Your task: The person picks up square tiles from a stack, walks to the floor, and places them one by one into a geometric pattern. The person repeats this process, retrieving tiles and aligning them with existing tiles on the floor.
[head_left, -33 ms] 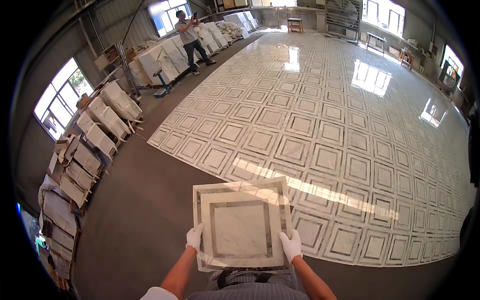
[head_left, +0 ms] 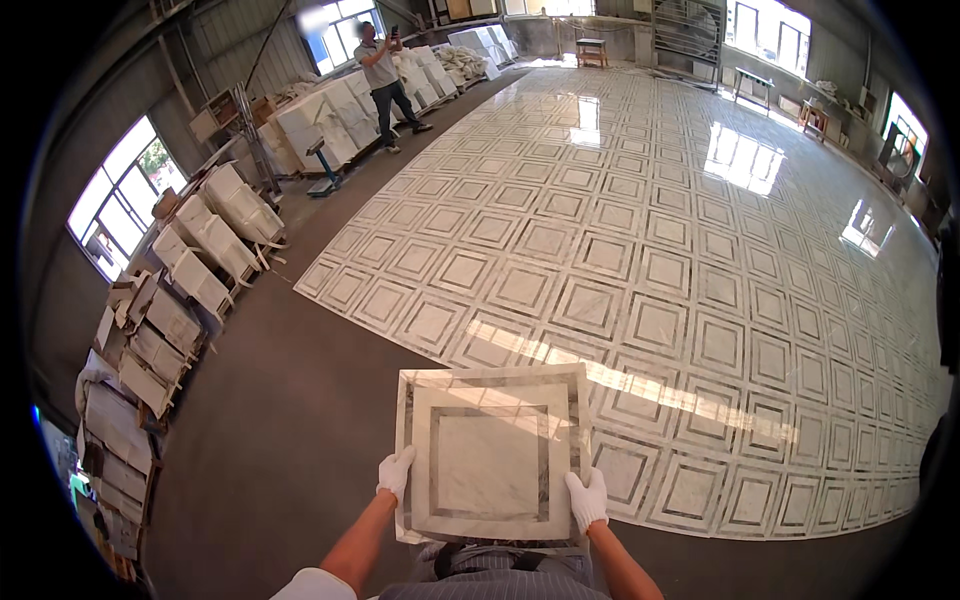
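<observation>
A square marble tile (head_left: 488,462), white with a dark grey inlaid frame, is held up in front of my body, its patterned face toward me. Gripping its left edge is my left hand (head_left: 396,474) in a white knitted glove. The right edge is in my right hand (head_left: 587,498), gloved the same way. Both thumbs lie on the face; the other fingers are mostly hidden behind the tile. Beyond its top and right edges spreads a laid field of matching tiles (head_left: 590,305) on the floor.
Dark bare floor (head_left: 270,430) runs along the left of the tile field. Stacked pale slabs (head_left: 205,240) line the left wall. A person (head_left: 385,80) stands at the far left with a phone raised, near a blue platform scale (head_left: 323,170). A small wooden stool (head_left: 591,50) stands at the back.
The tile has shifted slightly right and become more level, with both hands still on its sides. The far person's pose is nearly the same.
</observation>
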A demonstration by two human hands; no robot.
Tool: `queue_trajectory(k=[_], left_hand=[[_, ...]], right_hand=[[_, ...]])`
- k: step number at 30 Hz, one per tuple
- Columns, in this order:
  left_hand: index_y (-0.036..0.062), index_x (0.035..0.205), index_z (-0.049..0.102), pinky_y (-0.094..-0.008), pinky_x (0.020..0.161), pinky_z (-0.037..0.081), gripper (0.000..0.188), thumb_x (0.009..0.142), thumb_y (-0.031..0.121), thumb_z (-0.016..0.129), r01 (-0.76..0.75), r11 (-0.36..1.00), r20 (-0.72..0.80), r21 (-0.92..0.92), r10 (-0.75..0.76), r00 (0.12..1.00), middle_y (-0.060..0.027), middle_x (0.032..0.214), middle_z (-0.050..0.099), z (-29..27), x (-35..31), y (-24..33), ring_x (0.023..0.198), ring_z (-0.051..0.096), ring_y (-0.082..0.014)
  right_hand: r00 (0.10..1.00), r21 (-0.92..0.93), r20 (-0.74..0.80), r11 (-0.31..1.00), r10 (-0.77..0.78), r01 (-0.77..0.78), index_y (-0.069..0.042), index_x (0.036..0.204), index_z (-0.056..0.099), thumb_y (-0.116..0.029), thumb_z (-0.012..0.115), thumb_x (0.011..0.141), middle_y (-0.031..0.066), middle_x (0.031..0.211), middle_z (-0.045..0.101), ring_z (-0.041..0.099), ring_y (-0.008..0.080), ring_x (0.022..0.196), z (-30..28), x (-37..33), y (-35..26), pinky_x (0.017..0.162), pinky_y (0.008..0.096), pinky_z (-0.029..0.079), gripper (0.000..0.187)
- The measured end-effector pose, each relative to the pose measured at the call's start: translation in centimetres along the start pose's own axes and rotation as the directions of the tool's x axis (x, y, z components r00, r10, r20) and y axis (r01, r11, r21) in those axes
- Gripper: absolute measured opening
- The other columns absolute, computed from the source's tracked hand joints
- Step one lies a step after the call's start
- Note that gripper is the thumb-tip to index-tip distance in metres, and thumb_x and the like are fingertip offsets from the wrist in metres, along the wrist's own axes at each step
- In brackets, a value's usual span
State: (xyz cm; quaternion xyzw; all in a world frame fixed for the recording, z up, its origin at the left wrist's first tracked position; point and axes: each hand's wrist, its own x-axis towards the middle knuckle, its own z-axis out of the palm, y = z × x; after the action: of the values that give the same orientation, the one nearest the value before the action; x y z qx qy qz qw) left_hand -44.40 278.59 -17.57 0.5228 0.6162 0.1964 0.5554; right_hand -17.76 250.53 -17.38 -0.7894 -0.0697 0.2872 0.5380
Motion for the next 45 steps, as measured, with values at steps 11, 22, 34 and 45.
queue_trajectory(k=[11,22,34,45], left_hand=[[-0.0034,0.102,0.065,-0.031,0.072,0.048,0.046,0.085,0.04,0.068,0.118,0.938,0.364,0.325,-0.239,0.9,-0.0066,0.089,0.066,10.8,22.0,3.0,0.078,0.059,-0.014],[-0.0062,0.107,0.065,-0.0306,0.076,0.048,0.053,0.084,0.041,0.068,0.156,0.775,0.33,0.612,-0.43,0.841,-0.0079,0.098,0.068,17.2,32.1,-17.5,0.084,0.061,-0.0154],[-0.0044,0.104,0.066,-0.0265,0.075,0.046,0.051,0.087,0.044,0.066,0.204,0.757,0.225,0.621,-0.421,0.879,-0.0046,0.094,0.066,25.1,40.8,-35.7,0.084,0.058,-0.0125],[-0.0042,0.099,0.066,-0.0279,0.074,0.045,0.048,0.086,0.042,0.067,0.123,0.822,0.197,0.556,-0.275,0.941,-0.0046,0.091,0.064,33.3,48.7,-44.9,0.08,0.054,-0.0117]], right_hand=[[0.814,0.023,-0.414,0.899,0.407,-0.437,0.0,0.107,0.061,-0.041,0.061,0.084,0.0224,0.103,0.066,0.062,0.0365,0.097,10.8,8.2,7.6,0.082,0.0418,0.047,0.047],[0.622,0.039,-0.409,0.694,0.668,-0.719,-0.001,0.109,0.063,-0.045,0.06,0.085,0.0186,0.105,0.067,0.063,0.0318,0.1,14.1,12.3,24.4,0.086,0.0378,0.046,0.05],[0.672,0.036,-0.304,0.713,0.675,-0.7,0.0,0.101,0.064,-0.042,0.064,0.086,0.0109,0.091,0.068,0.063,0.0201,0.084,17.7,25.1,46.0,0.077,0.0326,0.047,0.045],[0.712,0.17,-0.346,0.787,0.611,-0.593,0.002,0.097,0.064,-0.038,0.068,0.085,0.0048,0.08,0.063,0.054,0.0133,0.074,21.2,34.8,58.6,0.07,0.0285,0.045,0.042]])
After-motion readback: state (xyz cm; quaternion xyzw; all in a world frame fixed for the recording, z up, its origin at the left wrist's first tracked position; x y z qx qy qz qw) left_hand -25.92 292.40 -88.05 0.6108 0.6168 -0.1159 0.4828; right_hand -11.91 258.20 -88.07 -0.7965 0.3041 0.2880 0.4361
